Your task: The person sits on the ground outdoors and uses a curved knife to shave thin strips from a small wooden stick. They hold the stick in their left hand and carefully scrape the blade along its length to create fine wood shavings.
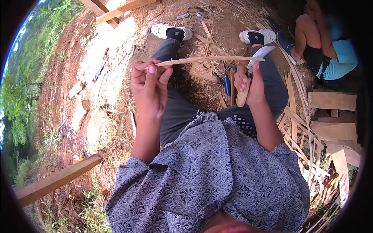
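Observation:
A thin, slightly bowed wooden strip [206, 59] spans the space between my two hands, above my lap. Its left end is pinched between the thumb and fingers of my left hand [151, 87]. My right hand [255, 89] is closed round the wooden handle of a knife [243, 96]. The curved, pale blade points up and to the right, and the strip's right end crosses it close to my right thumb. Whether the edge bites into the wood, I cannot tell.
Wood shavings [202, 91] litter the ground between my legs, with a blue-handled tool [227, 85] among them. Another person's bare leg [305, 37] is at upper right. Planks [334, 101] and several long strips lie at right; a beam [58, 178] juts in at lower left.

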Demonstrator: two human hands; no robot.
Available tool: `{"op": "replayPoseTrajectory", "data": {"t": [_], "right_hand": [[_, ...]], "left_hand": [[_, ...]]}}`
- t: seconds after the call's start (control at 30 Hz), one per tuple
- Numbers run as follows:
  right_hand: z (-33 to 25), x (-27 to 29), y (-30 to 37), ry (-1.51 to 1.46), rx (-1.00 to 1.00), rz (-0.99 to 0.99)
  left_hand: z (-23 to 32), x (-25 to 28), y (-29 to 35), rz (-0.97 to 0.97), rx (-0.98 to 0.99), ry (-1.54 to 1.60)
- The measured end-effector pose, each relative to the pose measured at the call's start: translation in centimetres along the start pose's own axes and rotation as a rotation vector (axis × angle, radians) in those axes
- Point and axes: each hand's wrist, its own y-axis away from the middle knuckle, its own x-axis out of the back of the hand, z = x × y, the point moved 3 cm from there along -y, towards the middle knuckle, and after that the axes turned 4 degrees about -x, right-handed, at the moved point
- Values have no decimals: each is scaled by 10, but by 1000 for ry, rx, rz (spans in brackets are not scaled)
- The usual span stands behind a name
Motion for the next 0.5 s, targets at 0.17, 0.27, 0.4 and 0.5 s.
{"op": "replayPoseTrajectory", "data": {"t": [0.17, 0.27, 0.4, 0.5], "right_hand": [[-58, -64, 35, 221, 272, 137], [-75, -62, 41, 283, 341, 205], [-90, -50, 48, 275, 368, 207], [-88, -48, 54, 300, 335, 229]], "left_hand": [[-12, -25, 9, -108, 12, 141], [-14, -35, 17, -108, 25, 13], [-1, -34, 29, -133, 14, -43], [8, -27, 39, -100, -31, -157]]}}
